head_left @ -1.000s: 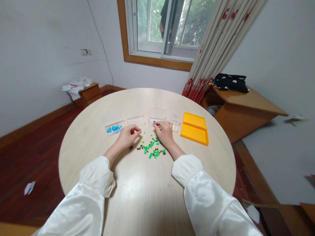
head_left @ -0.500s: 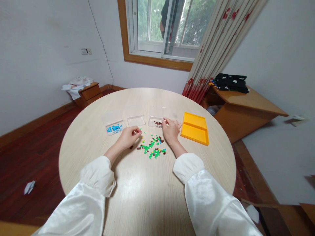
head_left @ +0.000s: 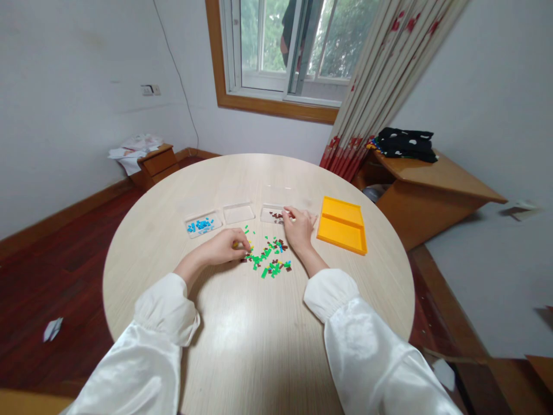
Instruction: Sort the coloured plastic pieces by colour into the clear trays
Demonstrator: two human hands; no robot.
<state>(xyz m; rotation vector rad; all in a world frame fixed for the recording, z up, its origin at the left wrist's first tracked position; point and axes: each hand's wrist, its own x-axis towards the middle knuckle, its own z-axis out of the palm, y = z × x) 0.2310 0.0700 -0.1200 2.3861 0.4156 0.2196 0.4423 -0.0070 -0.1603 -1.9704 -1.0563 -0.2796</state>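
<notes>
A scatter of small green, brown, blue and yellow bricks [head_left: 270, 259] lies in the middle of the round table [head_left: 242, 346]. My left hand [head_left: 227, 246] rests at the pile's left edge, fingers pinched on a small piece, seemingly yellow. My right hand [head_left: 298, 226] is curled at the far right of the pile, fingertips pinched over the clear tray holding brown bricks [head_left: 271, 214]. Whatever they hold is too small to name. To the left stand an empty clear tray [head_left: 238, 212] and a clear tray with blue bricks [head_left: 202, 224].
An orange tray [head_left: 342, 224] lies right of my right hand. A wooden side table with dark folded cloth [head_left: 406, 145] stands at the right, a curtain [head_left: 380, 80] beside it. A small cabinet with papers [head_left: 147, 155] sits by the left wall.
My left hand slid down and right to the pile's left edge. My right hand moved up to the brown-brick tray and stays there.
</notes>
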